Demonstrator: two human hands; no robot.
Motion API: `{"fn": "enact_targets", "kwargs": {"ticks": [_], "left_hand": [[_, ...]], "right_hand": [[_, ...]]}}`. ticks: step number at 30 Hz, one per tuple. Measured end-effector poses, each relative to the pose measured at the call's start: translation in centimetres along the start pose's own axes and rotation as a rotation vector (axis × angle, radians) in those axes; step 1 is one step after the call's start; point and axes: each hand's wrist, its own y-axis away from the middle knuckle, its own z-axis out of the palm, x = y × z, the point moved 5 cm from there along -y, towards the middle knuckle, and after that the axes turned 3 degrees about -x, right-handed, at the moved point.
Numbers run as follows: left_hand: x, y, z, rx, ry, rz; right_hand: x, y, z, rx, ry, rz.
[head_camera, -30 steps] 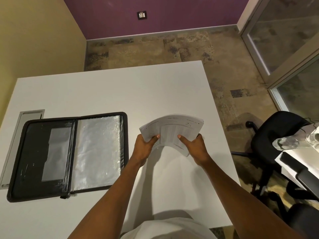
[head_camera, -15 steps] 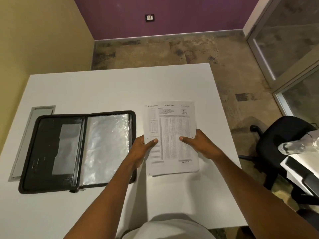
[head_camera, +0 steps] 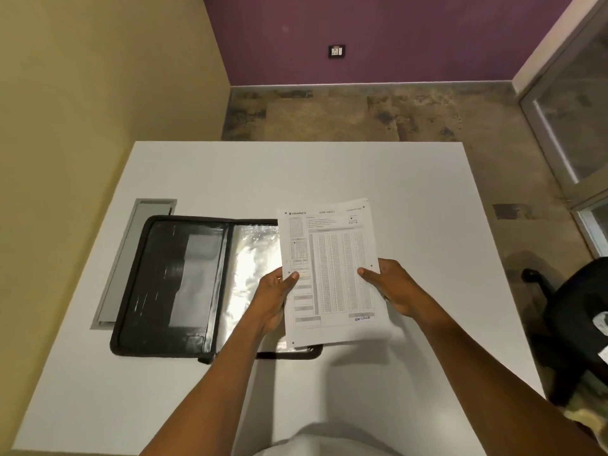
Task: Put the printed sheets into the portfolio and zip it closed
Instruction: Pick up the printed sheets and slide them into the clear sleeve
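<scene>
A black zip portfolio (head_camera: 171, 284) lies open flat on the left of the white table (head_camera: 329, 172), its right half lined with shiny clear sleeves. I hold a stack of printed sheets (head_camera: 332, 274) face up above the table, its left edge over the portfolio's right edge. My left hand (head_camera: 273, 297) grips the stack's left side, thumb on top. My right hand (head_camera: 391, 287) grips the right side the same way.
A grey cable hatch (head_camera: 131, 258) is set into the table left of the portfolio. A black office chair (head_camera: 579, 324) stands off the table's right edge. Yellow wall on the left, purple wall at the back, glass door at the right.
The sheets went from bent and tilted to flat and face up, then moved left until they overlap the portfolio's right edge. Both hands kept their hold.
</scene>
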Motion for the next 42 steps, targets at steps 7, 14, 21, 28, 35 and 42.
{"fn": "enact_targets", "kwargs": {"ticks": [7,14,21,28,35,42], "left_hand": [[2.0,-1.1,-5.3,0.026,0.082,-0.009],[3.2,-2.9,-9.1,0.023,0.113,-0.049],[4.9,-6.2,-12.4,0.043,-0.056,-0.094],[9.5,-11.3,-16.0,0.399,-0.554,0.129],[12.7,-15.2,-16.4,0.304,-1.509,0.283],[13.0,-16.3,-16.8,0.269,-1.715,0.315]], "right_hand": [[-1.1,-3.8,5.1,0.066,0.104,-0.029],[-1.1,-6.7,7.4,0.046,0.167,0.04],[-1.4,-9.2,8.1,0.116,0.106,0.072],[-0.6,-11.0,6.8,0.215,-0.01,0.056],[-0.5,-11.7,5.4,0.271,-0.068,0.022],[-1.3,-11.6,4.7,0.322,-0.055,0.023]]}}
